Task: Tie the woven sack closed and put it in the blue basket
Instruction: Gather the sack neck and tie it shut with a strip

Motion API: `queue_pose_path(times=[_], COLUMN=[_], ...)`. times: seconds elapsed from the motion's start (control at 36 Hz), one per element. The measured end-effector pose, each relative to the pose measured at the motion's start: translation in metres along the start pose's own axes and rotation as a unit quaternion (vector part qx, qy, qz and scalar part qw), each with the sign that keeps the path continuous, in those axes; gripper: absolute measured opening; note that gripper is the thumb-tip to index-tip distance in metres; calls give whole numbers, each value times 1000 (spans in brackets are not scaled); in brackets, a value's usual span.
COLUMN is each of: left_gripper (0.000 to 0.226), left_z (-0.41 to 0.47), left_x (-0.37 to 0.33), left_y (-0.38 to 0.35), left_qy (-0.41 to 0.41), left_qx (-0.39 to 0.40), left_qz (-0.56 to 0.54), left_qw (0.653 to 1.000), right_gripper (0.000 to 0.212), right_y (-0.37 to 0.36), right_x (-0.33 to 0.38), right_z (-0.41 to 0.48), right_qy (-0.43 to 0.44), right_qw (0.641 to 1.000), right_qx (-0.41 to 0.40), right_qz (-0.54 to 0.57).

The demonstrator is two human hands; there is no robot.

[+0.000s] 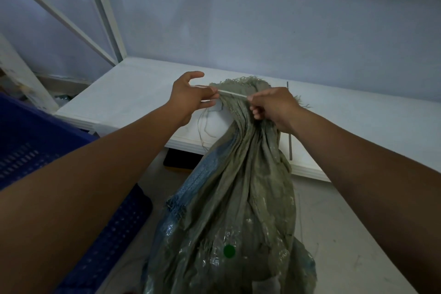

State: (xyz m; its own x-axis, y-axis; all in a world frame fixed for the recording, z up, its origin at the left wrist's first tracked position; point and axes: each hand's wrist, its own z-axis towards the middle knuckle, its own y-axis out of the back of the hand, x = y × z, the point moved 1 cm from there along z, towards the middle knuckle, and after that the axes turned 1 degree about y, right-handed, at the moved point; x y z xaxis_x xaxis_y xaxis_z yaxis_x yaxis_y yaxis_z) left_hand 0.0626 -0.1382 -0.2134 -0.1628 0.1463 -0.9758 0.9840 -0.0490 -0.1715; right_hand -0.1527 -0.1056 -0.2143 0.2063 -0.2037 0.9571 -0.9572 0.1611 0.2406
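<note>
White bench (334, 107) runs across the far side, against a pale grey-blue wall (262, 19). White frame bars (105, 14) rise slanted at far left. A thin grey strip (290, 145) lies on the bench at right, near its front edge. A dark flat object (176, 160) sits on the floor under the bench edge. The floor (346, 234) is pale and scuffed.

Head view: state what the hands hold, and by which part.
The left hand pinches the left end of the thin white tie strip; right hand pinches its right end, across the gathered neck of the grey-green woven sack.
</note>
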Motion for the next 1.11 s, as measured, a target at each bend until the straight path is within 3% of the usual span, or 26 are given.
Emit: queue_pose_path(times=[0.25, 0.39, 0.56, 0.67, 0.86, 0.94, 1.03, 1.06, 1.11], left_gripper=[46, 43, 44, 42, 36, 27, 19, 17, 33], left_z=[-10, -8, -6, -2, -1, -2, 1, 3, 3], left_x=[4, 5, 7, 12, 15, 15, 20, 23, 26], left_y=[-8, -15, -19, -17, -14, -16, -15, -14, -14], left_qy=[30, 81, 73, 68, 57, 27, -12, -41, -113], left_qx=[-61, -127, -107, -89, -47, -34, -75, -108, -173], left_qz=[-63, -178, -204, -180, -142, -54, 78, 144, 266], left_qw=[996, 972, 970, 977, 987, 998, 994, 983, 942], right_gripper=[7, 9, 15, 18, 15, 9, 17, 21, 26], right_y=[10, 21, 29, 33, 38, 36, 32, 31, 29], right_x=[5, 8, 9, 6, -1, -2, -6, -7, -9], right_z=[-21, -23, -19, -19, -20, -19, -15, -14, -12], right_qy=[9, -3, -32, -44, -45, -29, -16, -9, 6], right_qw=[997, 986, 972, 983, 996, 983, 972, 968, 955], right_qx=[-50, -55, -37, -36, -32, -44, -45, -43, -41], right_qz=[50, 155, 230, 176, -67, -173, -230, -247, -294])
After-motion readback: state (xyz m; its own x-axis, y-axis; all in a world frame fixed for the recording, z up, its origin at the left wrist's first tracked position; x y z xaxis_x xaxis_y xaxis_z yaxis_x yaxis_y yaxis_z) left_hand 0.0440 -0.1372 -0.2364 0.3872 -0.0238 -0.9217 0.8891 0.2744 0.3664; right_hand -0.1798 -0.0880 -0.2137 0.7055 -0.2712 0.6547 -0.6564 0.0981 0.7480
